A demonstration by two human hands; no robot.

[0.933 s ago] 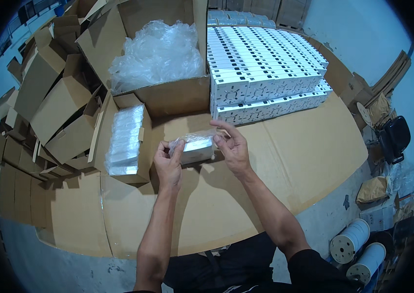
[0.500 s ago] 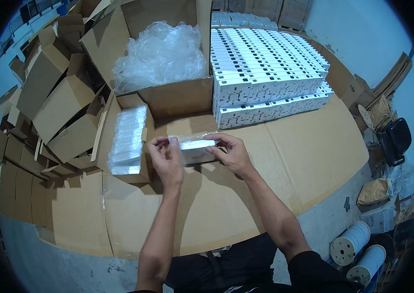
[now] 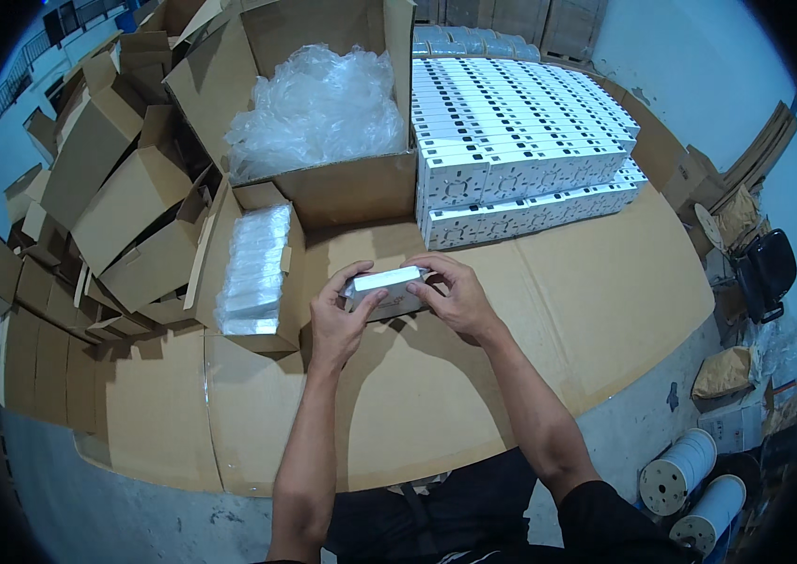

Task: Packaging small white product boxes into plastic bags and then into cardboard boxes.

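Observation:
A small white box (image 3: 389, 293), with some clear plastic film at its left end, is held above the cardboard-covered table. My left hand (image 3: 343, 320) grips its left end, thumb on the near face and fingers behind. At its right end my right hand (image 3: 457, 296) holds it the same way, with the thumb on the front. Just left of my left hand stands an open brown carton (image 3: 271, 343) with a row of plastic-wrapped packs (image 3: 255, 273) inside. Behind my hands, a larger open carton (image 3: 351, 193) holds a heap of crumpled clear plastic bags (image 3: 314, 117).
Stacked rows of white units with dark square openings (image 3: 525, 141) fill the table's back right. Empty brown boxes (image 3: 130, 202) pile up at the left. White cable spools (image 3: 678, 470) and a black chair (image 3: 763, 273) are on the right floor side.
The clear film that stood up along the box's top edge is now mostly out of sight. My left hand has shifted its grip, its thumb now across the box's front.

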